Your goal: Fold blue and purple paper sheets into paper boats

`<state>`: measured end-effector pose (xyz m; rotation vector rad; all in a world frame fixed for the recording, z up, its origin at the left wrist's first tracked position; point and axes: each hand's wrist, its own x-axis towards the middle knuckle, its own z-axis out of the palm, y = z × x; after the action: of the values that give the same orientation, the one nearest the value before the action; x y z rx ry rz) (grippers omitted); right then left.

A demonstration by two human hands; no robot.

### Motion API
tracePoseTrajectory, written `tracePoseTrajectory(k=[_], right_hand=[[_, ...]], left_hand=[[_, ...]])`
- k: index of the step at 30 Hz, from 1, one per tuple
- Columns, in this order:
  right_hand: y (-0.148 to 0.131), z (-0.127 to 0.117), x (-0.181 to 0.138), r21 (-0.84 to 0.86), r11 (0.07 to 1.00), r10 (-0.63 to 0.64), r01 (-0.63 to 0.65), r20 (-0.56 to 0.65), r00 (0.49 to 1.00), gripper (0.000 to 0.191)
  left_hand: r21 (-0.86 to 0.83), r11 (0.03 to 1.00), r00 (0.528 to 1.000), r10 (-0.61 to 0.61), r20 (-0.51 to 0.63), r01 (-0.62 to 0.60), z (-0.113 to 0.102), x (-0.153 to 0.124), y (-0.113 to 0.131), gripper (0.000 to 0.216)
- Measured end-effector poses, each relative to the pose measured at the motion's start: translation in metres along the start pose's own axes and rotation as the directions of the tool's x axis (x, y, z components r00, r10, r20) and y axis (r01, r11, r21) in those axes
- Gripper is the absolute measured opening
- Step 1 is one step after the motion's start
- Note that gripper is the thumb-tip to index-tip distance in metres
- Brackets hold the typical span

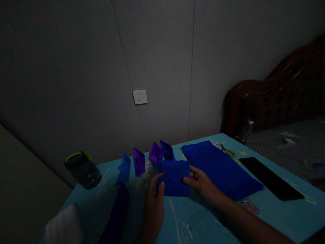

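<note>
I hold the folded square of dark blue paper point(174, 178) just above the light blue tabletop point(203, 220), near its middle. My left hand point(153, 200) is pinched on the square's left edge with the thumb on top, and my right hand point(201, 181) is closed lightly on its right edge, fingers curled round the side. Right behind the square stands a row of four small folded paper shapes: a blue paper figure point(124, 167) furthest left, a purple paper figure point(139, 161) beside it, a second purple figure point(155, 153), and a dark blue figure point(167, 150) almost touching the square's top edge. To my right a flat stack of dark blue paper sheets point(220, 169) lies slantwise, close against my right wrist. Beyond it are the yellow-green-handled scissors point(230, 152), and a flat black phone point(270, 178) lies nearer the table's right edge. On my left a long strip of dark purple paper point(115, 213) runs beside my left forearm, a white cloth bundle point(64, 227) sits at the near left corner, and a clear glass jar with a green rim point(82, 169) stands near the far left edge. The table's back edge meets the grey wall, where a white socket plate point(139, 97) is fixed. A dark carved wooden headboard point(274, 98) and a small plastic bottle point(246, 130) close off the far right. The barest stretch of tabletop is the near strip between my forearms.
</note>
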<state>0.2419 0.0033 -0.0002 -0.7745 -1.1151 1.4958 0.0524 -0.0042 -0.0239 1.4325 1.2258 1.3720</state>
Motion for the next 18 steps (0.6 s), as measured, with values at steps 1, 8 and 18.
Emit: tracePoseTrajectory(k=[1, 8, 18], right_hand=[[0.001, 0.001, -0.001, -0.012, 1.0, 0.009, -0.008, 0.03, 1.0, 0.044], [0.005, 0.002, -0.009, -0.171, 0.983, -0.061, 0.067, 0.041, 0.997, 0.032], [-0.003, -0.002, -0.01, -0.449, 0.869, -0.242, 0.205, -0.025, 0.97, 0.043]], left_hand=[[-0.007, 1.0, 1.0, 0.014, -0.003, -0.014, 0.001, 0.0, -0.001, 0.039], [0.201, 0.968, 0.981, 0.125, 0.15, -0.154, 0.002, -0.009, 0.003, 0.048], [0.144, 0.988, 0.956, 0.007, 0.292, -0.051, 0.011, -0.023, 0.003, 0.033]])
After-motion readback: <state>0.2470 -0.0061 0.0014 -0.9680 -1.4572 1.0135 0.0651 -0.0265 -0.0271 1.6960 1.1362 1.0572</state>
